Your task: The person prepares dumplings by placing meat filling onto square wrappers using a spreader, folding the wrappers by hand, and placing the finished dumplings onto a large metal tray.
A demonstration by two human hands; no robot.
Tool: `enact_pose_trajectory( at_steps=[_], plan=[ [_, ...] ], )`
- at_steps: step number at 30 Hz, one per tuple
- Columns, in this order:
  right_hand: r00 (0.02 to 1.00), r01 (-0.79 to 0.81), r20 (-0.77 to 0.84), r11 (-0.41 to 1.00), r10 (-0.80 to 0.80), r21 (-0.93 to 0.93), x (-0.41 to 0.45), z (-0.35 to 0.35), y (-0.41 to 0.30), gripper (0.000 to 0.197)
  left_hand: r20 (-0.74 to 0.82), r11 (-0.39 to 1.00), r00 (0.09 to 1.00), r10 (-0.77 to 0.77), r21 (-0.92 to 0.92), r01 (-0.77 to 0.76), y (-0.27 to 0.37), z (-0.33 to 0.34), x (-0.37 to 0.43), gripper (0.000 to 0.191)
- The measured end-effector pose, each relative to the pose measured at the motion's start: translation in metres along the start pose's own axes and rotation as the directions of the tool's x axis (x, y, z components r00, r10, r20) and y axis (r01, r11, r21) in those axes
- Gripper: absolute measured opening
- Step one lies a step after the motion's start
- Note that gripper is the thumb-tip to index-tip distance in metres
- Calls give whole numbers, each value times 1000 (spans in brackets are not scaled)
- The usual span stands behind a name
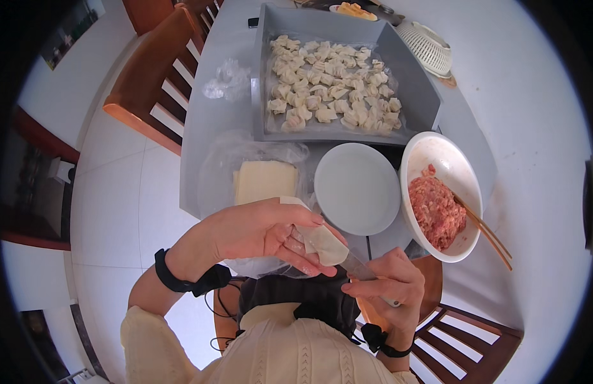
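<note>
A thin dough wrapper (327, 246), partly folded over, lies across the fingers of my left hand (272, 235), held under the thumb. My right hand (392, 285) grips a flat metal utensil (359, 267) by its handle; its far end meets the wrapper's edge. Whether filling sits inside the fold is hidden. Just beyond my left hand, a stack of square wrappers (266, 180) rests on a clear plastic bag (219, 158). A white bowl (411, 149) to the right contains raw minced meat (435, 209) and a pair of chopsticks (488, 230).
Many folded dumplings (330, 86) fill a large grey tray (421, 96) at the back. A pale round plate or dish (357, 187) stands between wrappers and bowl. Crumpled plastic (228, 80), a white basket (426, 48) and wooden chairs (148, 81) surround the work area.
</note>
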State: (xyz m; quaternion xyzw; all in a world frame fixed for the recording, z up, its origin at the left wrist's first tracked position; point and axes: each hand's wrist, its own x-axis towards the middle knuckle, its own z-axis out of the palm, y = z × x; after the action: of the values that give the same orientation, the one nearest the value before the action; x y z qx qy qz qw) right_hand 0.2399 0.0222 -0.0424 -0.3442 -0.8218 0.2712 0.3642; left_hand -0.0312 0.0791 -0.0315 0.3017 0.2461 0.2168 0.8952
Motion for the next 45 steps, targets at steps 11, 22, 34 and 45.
enact_pose_trajectory(
  at_steps=[11,22,34,45],
  plan=[
    [988,151,53,979,-145,-136,-3,4,5,43,-116,997,992,-54,42,59,5,5,5,46],
    [996,87,-19,990,-90,-111,-1,2,3,25,-67,901,997,38,434,-5,9,11,6,34],
    [998,-41,-50,999,42,21,1,7,-3,26,-44,814,930,364,501,-295,-8,14,11,38],
    [1000,4,25,999,-5,50,-2,5,5,29,50,980,998,-24,-198,33,3,-2,6,38]
  ],
)
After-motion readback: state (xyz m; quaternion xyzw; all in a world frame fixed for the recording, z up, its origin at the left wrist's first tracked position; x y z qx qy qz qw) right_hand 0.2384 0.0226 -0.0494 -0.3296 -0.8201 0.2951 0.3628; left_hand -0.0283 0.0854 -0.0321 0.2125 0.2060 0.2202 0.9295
